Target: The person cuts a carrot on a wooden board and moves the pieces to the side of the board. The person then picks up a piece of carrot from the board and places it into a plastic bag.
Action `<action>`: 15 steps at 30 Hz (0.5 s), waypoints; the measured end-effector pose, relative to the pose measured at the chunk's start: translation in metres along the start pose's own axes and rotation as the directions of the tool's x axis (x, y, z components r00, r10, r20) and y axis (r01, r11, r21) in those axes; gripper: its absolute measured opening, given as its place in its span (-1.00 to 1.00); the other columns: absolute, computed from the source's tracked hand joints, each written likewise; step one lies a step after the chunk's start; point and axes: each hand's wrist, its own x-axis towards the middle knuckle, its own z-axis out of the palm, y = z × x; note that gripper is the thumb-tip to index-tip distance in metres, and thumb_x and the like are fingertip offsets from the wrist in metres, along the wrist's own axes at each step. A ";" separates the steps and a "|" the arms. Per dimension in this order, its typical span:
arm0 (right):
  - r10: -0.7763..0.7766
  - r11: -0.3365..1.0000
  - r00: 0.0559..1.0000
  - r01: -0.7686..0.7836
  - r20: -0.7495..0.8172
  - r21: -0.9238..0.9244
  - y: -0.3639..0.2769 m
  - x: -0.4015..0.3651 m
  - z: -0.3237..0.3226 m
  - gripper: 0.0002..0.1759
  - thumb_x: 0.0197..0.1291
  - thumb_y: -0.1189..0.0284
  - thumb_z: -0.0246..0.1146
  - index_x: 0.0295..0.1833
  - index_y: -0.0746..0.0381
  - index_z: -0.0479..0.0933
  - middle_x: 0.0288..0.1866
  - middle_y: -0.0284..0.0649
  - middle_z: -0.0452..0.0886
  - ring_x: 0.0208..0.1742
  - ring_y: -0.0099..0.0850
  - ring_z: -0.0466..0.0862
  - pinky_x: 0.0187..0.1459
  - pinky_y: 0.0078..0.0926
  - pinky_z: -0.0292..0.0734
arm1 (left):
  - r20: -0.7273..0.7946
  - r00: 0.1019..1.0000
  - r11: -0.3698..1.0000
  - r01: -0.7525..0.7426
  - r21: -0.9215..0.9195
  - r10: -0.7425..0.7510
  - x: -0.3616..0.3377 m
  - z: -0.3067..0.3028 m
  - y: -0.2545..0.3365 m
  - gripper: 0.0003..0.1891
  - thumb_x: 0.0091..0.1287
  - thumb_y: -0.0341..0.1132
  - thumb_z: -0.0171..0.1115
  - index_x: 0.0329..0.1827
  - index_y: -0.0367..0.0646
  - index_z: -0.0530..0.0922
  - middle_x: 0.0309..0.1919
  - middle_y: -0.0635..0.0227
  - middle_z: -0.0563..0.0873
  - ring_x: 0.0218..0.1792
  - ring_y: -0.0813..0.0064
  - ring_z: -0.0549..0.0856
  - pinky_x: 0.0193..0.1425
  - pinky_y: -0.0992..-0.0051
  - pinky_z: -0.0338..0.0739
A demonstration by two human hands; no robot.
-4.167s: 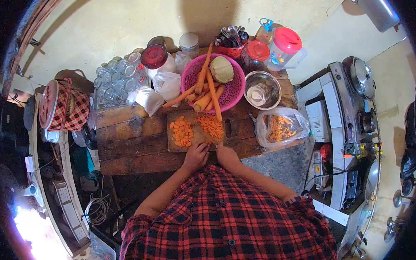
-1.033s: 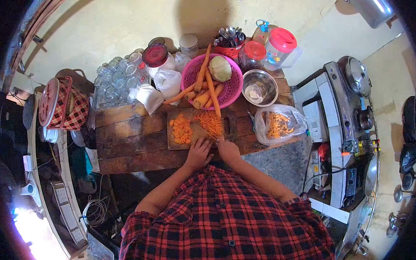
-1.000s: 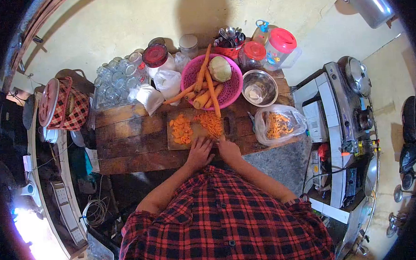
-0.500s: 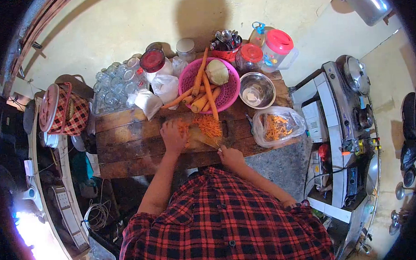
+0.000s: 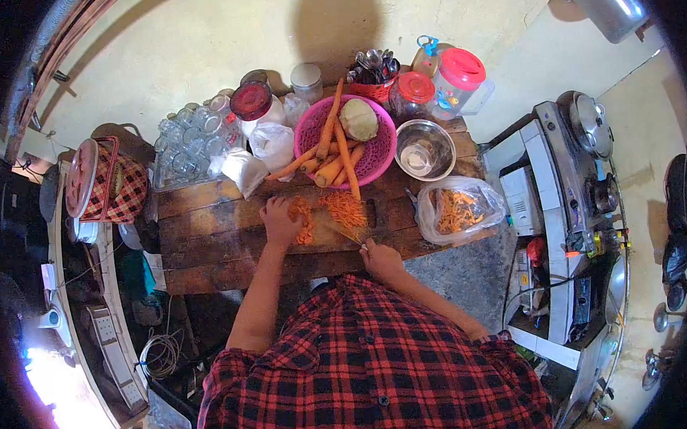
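Note:
My right hand (image 5: 381,261) is closed around the handle of a knife (image 5: 350,234), whose blade lies low over the cutting board and points up and left. Beyond the blade sits a pile of shredded carrot (image 5: 343,208). Left of that, sliced carrot pieces (image 5: 302,222) lie in a loose row. My left hand (image 5: 281,221) rests just beside these slices, fingers somewhat apart, with nothing visible in it. Behind the board, a pink basket (image 5: 390,148) holds several whole carrots (image 5: 331,172) and a pale green cabbage (image 5: 358,119).
A clear plastic bag with cut carrot (image 5: 458,210) stands at the table's right edge, below a steel bowl (image 5: 424,150). White plastic bags (image 5: 272,145), glass mugs (image 5: 197,136), jars (image 5: 411,96) and a pink-lidded jug (image 5: 460,78) line the back. A stove (image 5: 564,154) stands right.
My left hand has shifted a little left, off the carrot slices, which now show more fully. My right hand and the knife have barely moved.

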 end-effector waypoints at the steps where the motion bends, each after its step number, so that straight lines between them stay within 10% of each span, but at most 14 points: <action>1: -0.005 1.000 1.000 0.005 0.000 0.002 0.000 0.000 0.000 -0.69 0.27 0.19 0.00 -0.16 0.25 0.34 -0.53 0.06 0.56 -0.46 0.05 0.60 -0.44 0.02 0.49 | 0.000 1.000 1.000 -0.001 -0.001 0.001 0.001 -0.002 0.001 -0.67 -0.05 -0.15 0.33 -0.22 -0.07 0.61 -0.07 0.36 0.60 0.08 0.27 0.45 0.15 0.04 0.21; 10: -0.010 0.999 1.000 0.009 0.026 0.035 0.003 0.000 -0.003 -0.65 0.27 0.18 -0.01 -0.14 0.28 0.34 -0.49 0.11 0.56 -0.40 0.08 0.60 -0.37 0.04 0.49 | 0.055 0.997 0.977 -0.039 -0.208 0.052 -0.001 -0.008 0.015 -0.89 0.01 -0.29 0.29 -0.45 -0.10 0.65 -0.26 0.34 0.66 -0.11 0.27 0.58 0.04 0.19 0.37; 13: 0.019 0.997 0.998 -0.023 0.061 0.070 0.003 0.001 -0.004 -0.64 0.27 0.17 -0.01 -0.13 0.30 0.34 -0.47 0.14 0.56 -0.37 0.11 0.60 -0.34 0.06 0.48 | -0.080 0.958 0.923 -0.287 -0.256 0.276 -0.018 0.004 0.038 -0.88 0.01 -0.32 0.30 -0.38 -0.10 0.64 -0.31 0.29 0.66 -0.24 0.24 0.62 -0.11 0.31 0.49; 15: 0.031 0.995 0.997 -0.039 0.077 0.097 0.001 0.002 -0.006 -0.63 0.27 0.18 -0.01 -0.13 0.31 0.34 -0.47 0.15 0.57 -0.36 0.13 0.59 -0.32 0.08 0.48 | 0.146 0.921 0.904 -0.306 -0.299 0.361 -0.037 0.010 0.054 -0.82 0.02 -0.34 0.30 -0.29 -0.12 0.63 -0.32 0.27 0.65 -0.26 0.21 0.63 -0.19 0.30 0.52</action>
